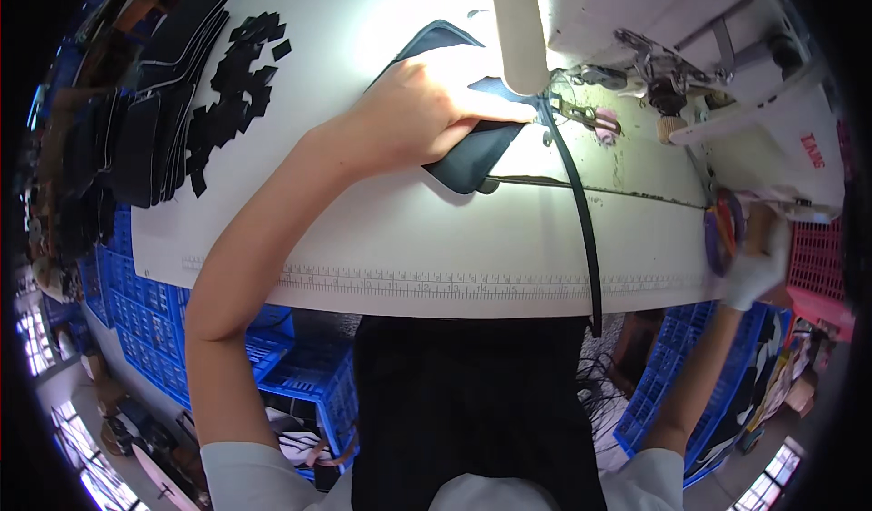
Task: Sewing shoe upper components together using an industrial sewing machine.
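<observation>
My left hand presses on a dark, round-cornered fabric panel lying on the white sewing table. Its index finger stretches to the panel's right edge, close to the sewing machine's presser foot; the hand covers much of the panel. A narrow black binding strip runs from the foot area down over the table's front edge. At the far right, my right hand, in a white glove, is smeared by motion beside purple-handled scissors. Whether it holds anything cannot be made out.
The sewing machine fills the back right, its pale lamp arm above the panel. Small black squares and stacked dark panels lie at left. A printed ruler lines the front edge. Blue crates and a pink basket stand around.
</observation>
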`<action>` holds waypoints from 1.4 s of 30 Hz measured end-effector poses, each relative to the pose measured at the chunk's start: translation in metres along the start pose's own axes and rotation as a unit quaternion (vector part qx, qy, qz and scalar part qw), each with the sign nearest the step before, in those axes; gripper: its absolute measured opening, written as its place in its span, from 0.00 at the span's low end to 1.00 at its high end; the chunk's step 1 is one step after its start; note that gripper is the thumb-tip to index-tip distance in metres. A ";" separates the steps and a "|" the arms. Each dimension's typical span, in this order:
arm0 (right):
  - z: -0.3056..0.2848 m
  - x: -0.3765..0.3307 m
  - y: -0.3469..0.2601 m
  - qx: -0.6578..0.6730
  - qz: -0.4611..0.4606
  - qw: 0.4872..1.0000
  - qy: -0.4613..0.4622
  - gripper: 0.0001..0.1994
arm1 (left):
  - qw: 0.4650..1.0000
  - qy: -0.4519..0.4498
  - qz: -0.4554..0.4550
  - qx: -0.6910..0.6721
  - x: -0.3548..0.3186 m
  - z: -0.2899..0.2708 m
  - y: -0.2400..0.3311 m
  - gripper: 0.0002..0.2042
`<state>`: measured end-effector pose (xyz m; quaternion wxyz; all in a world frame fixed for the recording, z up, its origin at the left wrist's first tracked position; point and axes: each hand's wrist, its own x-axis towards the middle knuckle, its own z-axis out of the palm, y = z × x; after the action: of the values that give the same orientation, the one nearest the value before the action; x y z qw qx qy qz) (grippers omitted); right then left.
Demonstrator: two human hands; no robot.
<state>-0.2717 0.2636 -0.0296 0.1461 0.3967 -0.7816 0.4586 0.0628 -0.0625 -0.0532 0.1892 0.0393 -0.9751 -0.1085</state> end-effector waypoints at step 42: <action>0.133 -0.047 -0.155 0.136 -0.213 0.920 -0.299 0.14 | 0.977 0.209 0.034 0.023 0.023 0.012 0.001 0.15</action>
<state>-0.1063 0.1346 -0.0355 -0.0549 0.6887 -0.6161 0.3783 0.0372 -0.0621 -0.0561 0.3917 0.0321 -0.9169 -0.0690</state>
